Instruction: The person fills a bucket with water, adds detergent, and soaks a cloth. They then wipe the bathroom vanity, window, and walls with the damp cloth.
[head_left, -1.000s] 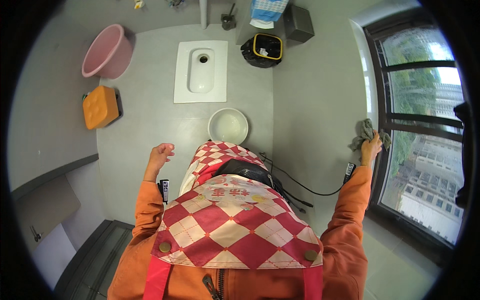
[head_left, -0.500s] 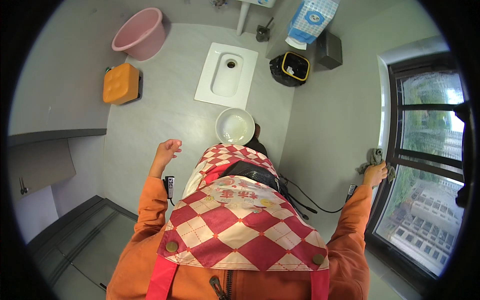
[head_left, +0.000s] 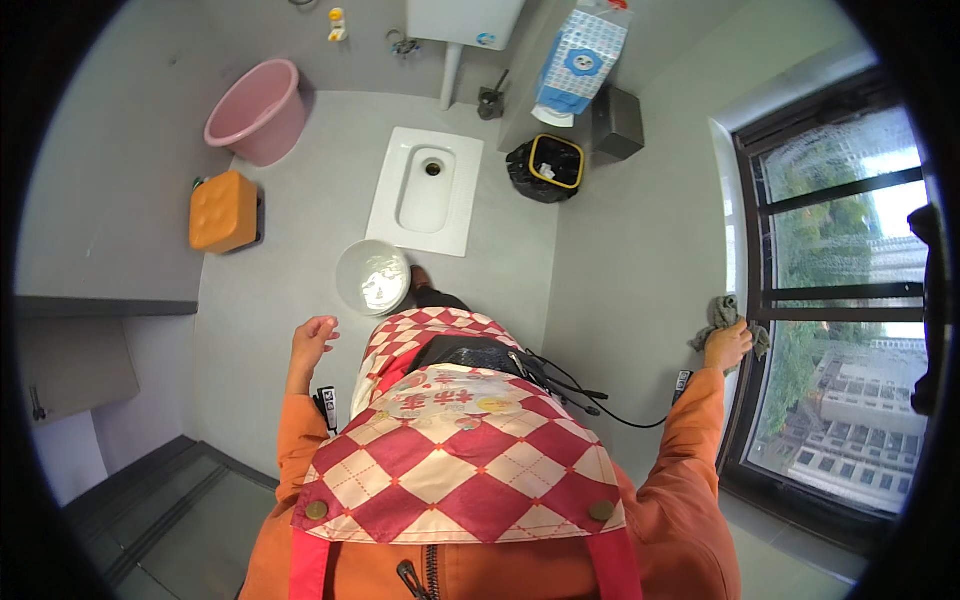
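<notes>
My right hand (head_left: 729, 346) is closed on a grey-green cloth (head_left: 722, 317), which it presses at the near-side frame of the window (head_left: 840, 300) on my right. Folds of the cloth stick out on both sides of the fingers. Held out in the air at my left, my left hand (head_left: 314, 344) has loosely bent fingers, partly apart, with nothing in them. In front of me a white basin (head_left: 350, 270) holds shiny water, beside my dark shoe.
Beyond the basin lies a white squat toilet (head_left: 463, 195). A black-lined bin (head_left: 520, 180) with a yellow rim stands by the right wall, under a blue tissue pack (head_left: 582, 65). At far left are a pink tub (head_left: 270, 130) and an orange stool (head_left: 222, 212). A dark cable (head_left: 640, 425) hangs near my right arm.
The view has tilted up and shifted, showing more of the far wall. The basin and shoe now appear farther left against the toilet. My right hand still grips the cloth by the window frame.
</notes>
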